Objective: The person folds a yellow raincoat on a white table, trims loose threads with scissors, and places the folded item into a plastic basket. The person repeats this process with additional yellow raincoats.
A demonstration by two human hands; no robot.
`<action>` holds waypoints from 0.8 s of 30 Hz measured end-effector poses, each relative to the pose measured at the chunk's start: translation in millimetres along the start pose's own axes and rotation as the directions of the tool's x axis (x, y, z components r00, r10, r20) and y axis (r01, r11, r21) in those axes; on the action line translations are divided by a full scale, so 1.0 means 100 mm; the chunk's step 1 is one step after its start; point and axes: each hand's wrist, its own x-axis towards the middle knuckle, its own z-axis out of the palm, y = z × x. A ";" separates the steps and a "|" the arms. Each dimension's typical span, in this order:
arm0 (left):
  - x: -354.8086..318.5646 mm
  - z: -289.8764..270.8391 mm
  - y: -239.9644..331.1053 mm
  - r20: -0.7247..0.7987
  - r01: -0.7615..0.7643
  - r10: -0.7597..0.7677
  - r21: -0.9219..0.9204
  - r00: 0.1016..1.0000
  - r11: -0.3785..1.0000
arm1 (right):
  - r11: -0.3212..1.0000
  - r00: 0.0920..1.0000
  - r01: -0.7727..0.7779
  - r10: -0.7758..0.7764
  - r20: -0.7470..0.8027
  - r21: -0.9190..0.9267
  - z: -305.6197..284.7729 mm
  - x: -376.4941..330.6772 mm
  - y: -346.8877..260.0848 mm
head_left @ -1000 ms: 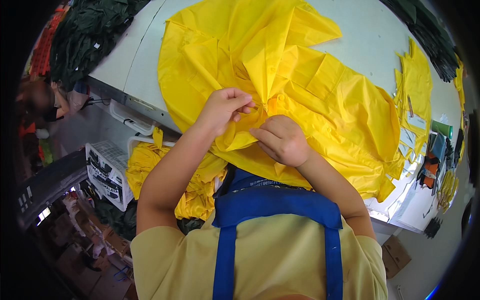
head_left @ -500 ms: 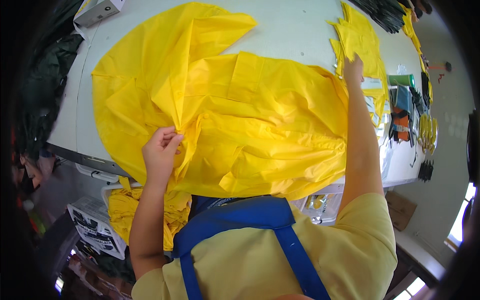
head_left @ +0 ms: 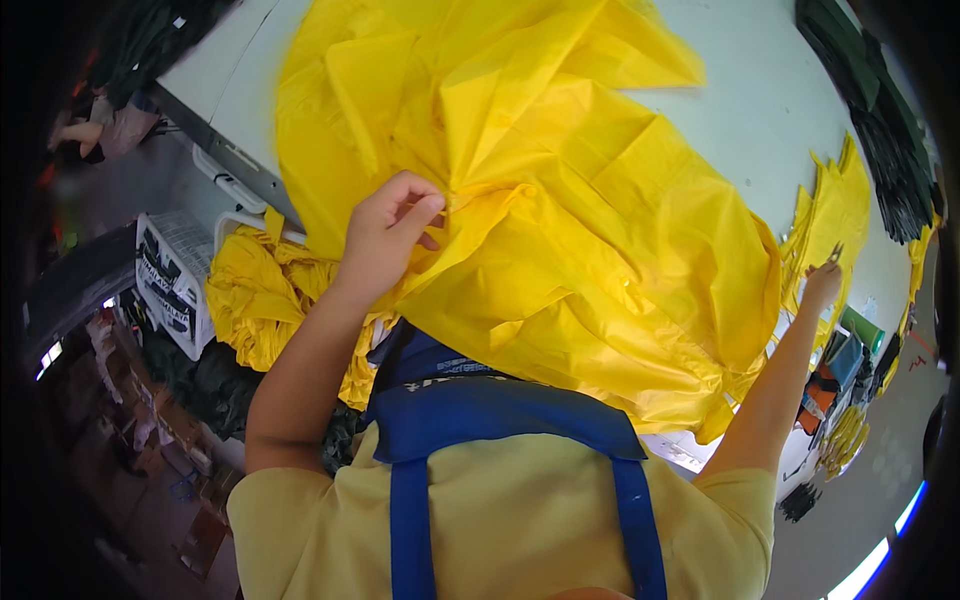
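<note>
A large, crumpled yellow garment (head_left: 620, 220) of smooth, shiny fabric, like a raincoat, spreads over the pale tabletop and hangs past its near edge. My left hand (head_left: 395, 230) pinches a gathered fold of it between thumb and fingers, left of the middle. Far to the right, my right hand (head_left: 822, 286) is closed on a small metal tool, which looks like thread snips (head_left: 837, 252). It is over a stack of flat yellow pieces (head_left: 842, 205), beyond the garment's right end. The tool's grip is hidden in my fingers.
Dark folded items (head_left: 870, 110) lie at the far right of the white table (head_left: 730, 130). Near my right arm are a green roll (head_left: 862, 328) and an orange item (head_left: 815, 400). A bin of yellow cloth (head_left: 250, 300) stands below the table's left edge, beside a printed white crate (head_left: 175, 285).
The view has swung, so the table appears tilted. My right hand has come off the yellow stack's surface with the small metal tool showing in it. My left hand still pinches the fold.
</note>
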 end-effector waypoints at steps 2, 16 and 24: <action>0.01 0.01 0.00 0.013 -0.023 0.023 -0.006 1.000 1.000 | 0.965 0.979 0.198 -0.202 0.006 0.174 -0.56 -0.71 -1.12; 0.02 -0.01 0.03 -0.028 -0.126 0.127 0.044 0.992 0.991 | 0.185 0.264 0.830 -0.961 -0.078 0.527 -0.78 -3.93 -3.63; 0.01 -0.02 0.08 0.039 -0.190 0.186 0.137 0.982 0.972 | 0.127 0.190 0.853 -0.979 -0.074 0.507 -0.82 -3.94 -3.74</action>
